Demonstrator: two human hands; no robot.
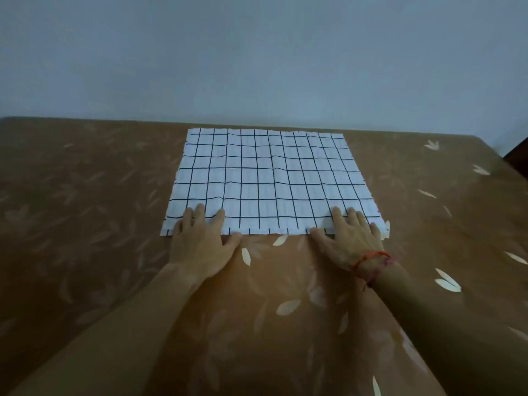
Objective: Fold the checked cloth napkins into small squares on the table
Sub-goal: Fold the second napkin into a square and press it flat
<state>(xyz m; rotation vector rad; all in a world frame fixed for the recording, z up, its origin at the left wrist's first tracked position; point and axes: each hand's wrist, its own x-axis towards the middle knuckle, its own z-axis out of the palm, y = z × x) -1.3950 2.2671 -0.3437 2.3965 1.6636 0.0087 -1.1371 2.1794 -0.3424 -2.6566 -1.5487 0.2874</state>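
Napkin (268,178): spread flat in one layer on table (85,224), centred, far hem close to the table's 12 o'clock edge. Left hand (203,241) at the napkin's 7 o'clock corner, right hand (348,238) at the 5 o'clock corner. Both flat, fingers straight and spread, tips pressing the near hem, gripping nothing. Probably placed so to pin and smooth the hem ahead of a first fold toward 12 o'clock. Squared to the table, grid lines running 6-to-12 and 9-to-3. Nearly square; long axis, if any, 9-to-3, hard to judge at this angle.
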